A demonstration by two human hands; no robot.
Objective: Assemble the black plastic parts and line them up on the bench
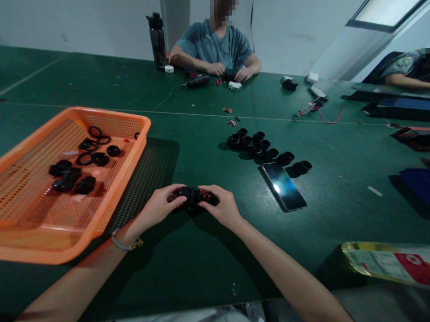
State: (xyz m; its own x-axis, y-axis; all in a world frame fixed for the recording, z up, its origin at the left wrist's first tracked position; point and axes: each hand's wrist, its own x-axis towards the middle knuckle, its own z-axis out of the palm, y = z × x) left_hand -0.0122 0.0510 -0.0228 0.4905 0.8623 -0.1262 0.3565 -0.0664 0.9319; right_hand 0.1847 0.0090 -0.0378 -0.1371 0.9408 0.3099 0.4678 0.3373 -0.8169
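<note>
Because opposed grip presumably steadies it, we pinch black fitting (193, 195) between left hand (162, 202) and right hand (222, 203) over desk (191, 271); orange basket (30, 254) of parts (86, 184) sits left, apparently within easy reach.

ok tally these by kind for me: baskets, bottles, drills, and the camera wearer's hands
Orange basket: 1
Black bottle: 1
Drill: 1
Wearer's hands: 2 (left hand, right hand, both gripping a black part)
Total: 5
</note>
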